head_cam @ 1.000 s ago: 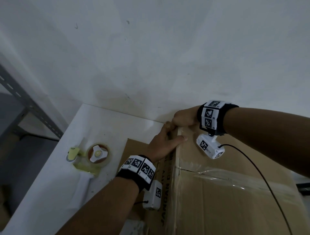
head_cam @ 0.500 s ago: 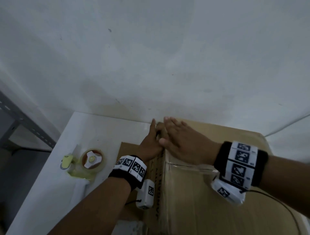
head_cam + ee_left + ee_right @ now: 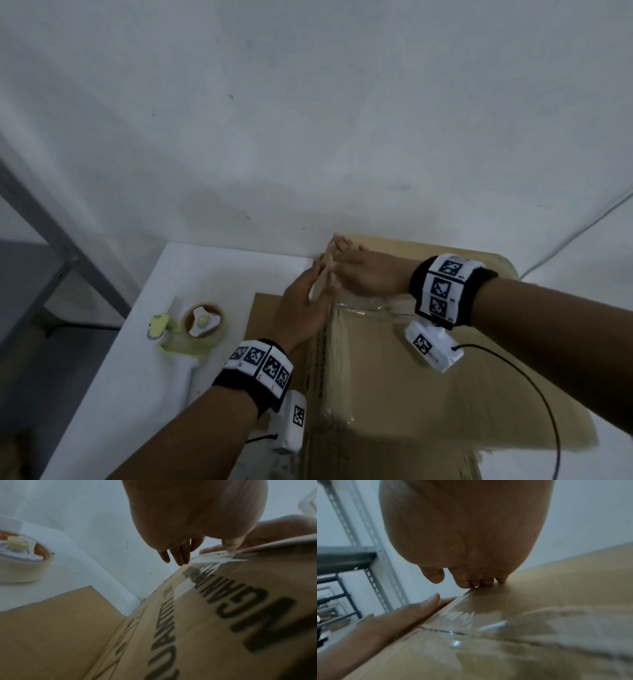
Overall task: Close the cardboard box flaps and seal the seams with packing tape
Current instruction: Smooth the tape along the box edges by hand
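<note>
The closed cardboard box (image 3: 411,394) fills the lower right of the head view, with clear tape (image 3: 373,306) across its top seam. My right hand (image 3: 356,274) lies flat on the box top near the far left corner, fingers straight. My left hand (image 3: 305,305) presses flat against the box's left side just below that edge, fingers pointing to the wall. In the left wrist view the left fingers (image 3: 178,555) lie beside the taped edge (image 3: 214,557). In the right wrist view the right fingers (image 3: 476,582) press the tape (image 3: 462,614) on the top. The tape dispenser (image 3: 191,329) lies on the table, left of the box.
The white table (image 3: 137,394) meets a white wall (image 3: 308,137) just behind the box. A flat cardboard sheet (image 3: 267,311) lies under my left hand. A grey metal shelf frame (image 3: 51,246) stands to the left. A black cable (image 3: 534,387) runs over the box top.
My right hand came off the far corner edge and now lies flat on the top, fingers straight. My left hand slid flat along the left side. The view shifted upward.
</note>
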